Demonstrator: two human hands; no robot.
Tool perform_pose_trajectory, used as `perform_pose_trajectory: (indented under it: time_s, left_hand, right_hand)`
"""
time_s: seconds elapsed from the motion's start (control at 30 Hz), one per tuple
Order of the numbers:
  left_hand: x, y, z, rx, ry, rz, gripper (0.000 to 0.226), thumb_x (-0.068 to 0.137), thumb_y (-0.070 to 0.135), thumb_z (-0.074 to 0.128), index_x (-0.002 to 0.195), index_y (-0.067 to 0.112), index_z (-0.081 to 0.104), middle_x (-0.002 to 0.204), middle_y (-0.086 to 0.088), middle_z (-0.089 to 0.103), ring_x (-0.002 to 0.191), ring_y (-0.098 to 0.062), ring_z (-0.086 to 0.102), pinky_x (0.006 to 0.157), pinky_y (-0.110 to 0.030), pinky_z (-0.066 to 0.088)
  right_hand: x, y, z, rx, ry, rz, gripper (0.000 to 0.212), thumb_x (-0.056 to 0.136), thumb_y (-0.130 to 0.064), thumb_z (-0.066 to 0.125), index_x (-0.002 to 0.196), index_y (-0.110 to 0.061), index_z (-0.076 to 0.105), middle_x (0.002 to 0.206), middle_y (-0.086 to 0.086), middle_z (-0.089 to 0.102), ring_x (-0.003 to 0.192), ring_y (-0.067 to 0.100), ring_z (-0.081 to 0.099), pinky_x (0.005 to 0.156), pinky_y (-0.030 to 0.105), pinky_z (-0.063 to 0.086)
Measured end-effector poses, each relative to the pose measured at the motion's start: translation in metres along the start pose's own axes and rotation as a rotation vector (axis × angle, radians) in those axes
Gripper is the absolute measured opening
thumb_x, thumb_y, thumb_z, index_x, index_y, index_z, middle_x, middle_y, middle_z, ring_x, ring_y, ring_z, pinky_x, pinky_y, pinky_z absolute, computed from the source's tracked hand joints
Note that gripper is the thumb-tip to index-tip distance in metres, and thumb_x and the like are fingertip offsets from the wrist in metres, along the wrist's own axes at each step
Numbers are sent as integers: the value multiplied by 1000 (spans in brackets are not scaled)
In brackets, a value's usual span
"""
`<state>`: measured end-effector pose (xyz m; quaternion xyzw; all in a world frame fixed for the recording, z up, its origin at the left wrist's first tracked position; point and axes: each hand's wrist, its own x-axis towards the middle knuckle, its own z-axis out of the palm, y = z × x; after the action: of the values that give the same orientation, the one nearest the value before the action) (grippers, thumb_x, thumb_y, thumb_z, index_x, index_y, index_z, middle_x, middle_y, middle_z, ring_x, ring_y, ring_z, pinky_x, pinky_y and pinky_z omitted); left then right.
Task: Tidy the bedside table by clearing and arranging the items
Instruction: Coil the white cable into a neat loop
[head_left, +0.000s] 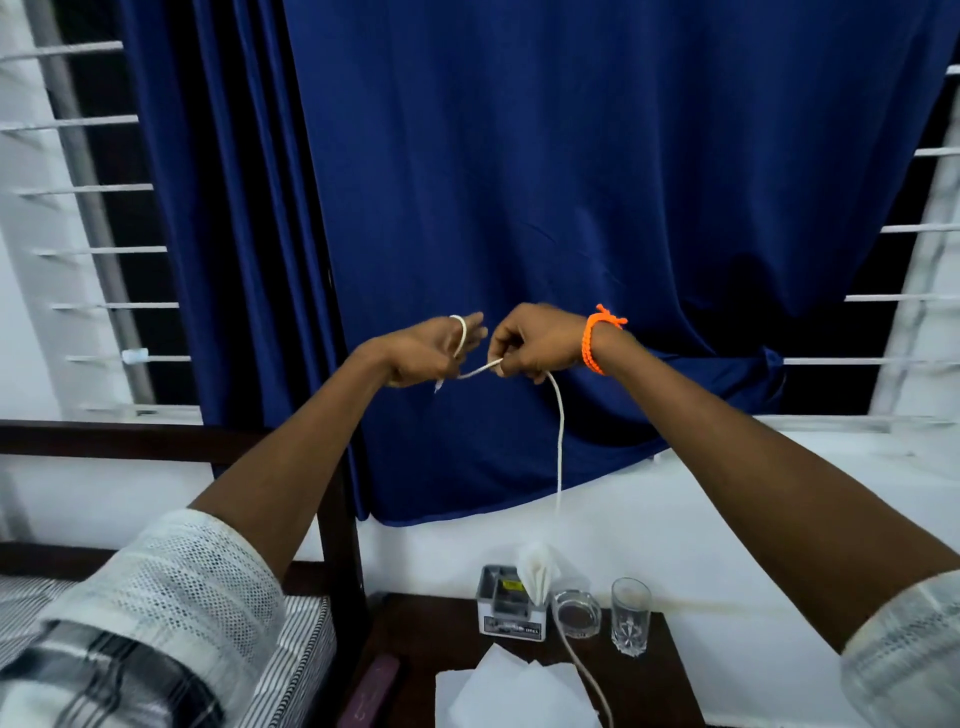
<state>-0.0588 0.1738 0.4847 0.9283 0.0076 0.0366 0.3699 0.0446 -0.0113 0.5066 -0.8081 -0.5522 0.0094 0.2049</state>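
Both hands' (426, 353) (530, 343) grips pinch a white cable (560, 441); tissues (535, 569) fill the grey holder (511, 618).

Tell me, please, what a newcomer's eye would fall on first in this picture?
Probably the two raised hands, left hand and right hand, winding a thin white cable before the deep blue curtain. The cable drops to the dark wooden bedside table, past a clear cut-glass tumbler.

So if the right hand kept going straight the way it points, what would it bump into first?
The right hand points leftward toward the left hand, so it would likely meet that first; only a short stretch of white cord separates them, though depth is unclear.
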Motion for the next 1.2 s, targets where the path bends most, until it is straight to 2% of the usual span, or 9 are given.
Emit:
perform_pose_trajectory:
  time_s: [0.1, 0.17, 0.23, 0.33, 0.5, 0.67, 0.8, 1.0, 1.2]
  left_hand:
    - [3, -9, -2, -29, -129, -24, 95, 81, -8, 60, 162, 21, 20, 161, 5, 40, 148, -11, 37, 126, -42, 26]
    - [0, -6, 0, -45, -160, -11, 75, 85, -11, 59, 152, 16, 40, 135, -5, 56, 128, -17, 50, 115, -35, 37]
    - [-1, -5, 1, -103, -153, 0, 64, 89, -14, 59, 143, 19, 51, 139, -15, 55, 136, -23, 50, 116, -37, 40]
    - [-1, -6, 6, -208, -159, -47, 65, 92, -15, 60, 148, 14, 44, 151, -1, 51, 147, -17, 42, 117, -35, 40]
    - [-5, -7, 15, -451, -274, -23, 70, 93, -15, 58, 155, 2, 30, 151, -13, 54, 140, -23, 52, 118, -38, 41]
    - [-23, 2, 15, -693, -539, 205, 59, 97, -20, 36, 155, -8, 26, 159, -28, 36, 150, -40, 35, 123, -46, 31]
    - [-31, 14, 15, -833, -603, 348, 61, 93, -17, 41, 153, -10, 29, 156, -28, 41, 146, -39, 40, 121, -45, 36]
    - [-28, 17, 20, -1118, -537, 521, 67, 91, -21, 52, 153, -11, 27, 157, -29, 39, 146, -39, 41, 121, -43, 36]
    - [-20, 14, 17, -1168, -252, 585, 63, 96, -16, 38, 156, -7, 23, 163, -25, 30, 150, -35, 35, 123, -38, 32]
  right_hand:
    - [-3, -4, -8, -106, 51, -56, 8, 88, -16, 71, 95, -17, 76, 77, -3, 70, 59, 13, 66, 57, 23, 58]
    - [-3, -4, -12, -117, 77, -102, 9, 89, -18, 72, 97, -17, 76, 77, -7, 68, 60, 11, 63, 54, 19, 53]
    - [-2, -4, -14, -142, 93, -158, 9, 89, -20, 73, 96, -19, 77, 80, -6, 70, 62, 10, 63, 54, 16, 49]
    - [1, -6, -16, -195, 133, -240, 11, 89, -25, 73, 98, -20, 77, 85, -12, 67, 72, 2, 61, 62, 7, 44]
    - [4, -7, -20, -177, 149, -319, 13, 90, -25, 72, 102, -21, 76, 92, -12, 63, 80, -3, 59, 70, 10, 43]
    - [6, 0, -17, 312, 104, -326, 17, 93, -10, 68, 108, -4, 73, 97, 8, 74, 81, 6, 65, 71, 23, 54]
    - [6, 3, 1, 629, 89, -330, 18, 95, -6, 63, 112, -2, 71, 105, 7, 76, 98, 16, 71, 86, 28, 56]
    - [5, -6, 34, 1092, -68, -222, 23, 102, -12, 48, 112, -7, 68, 101, 13, 72, 91, 25, 66, 81, 38, 58]
    - [11, -13, 61, 1120, -16, -63, 20, 104, -20, 48, 101, -7, 63, 77, 9, 66, 61, 15, 61, 63, 36, 59]
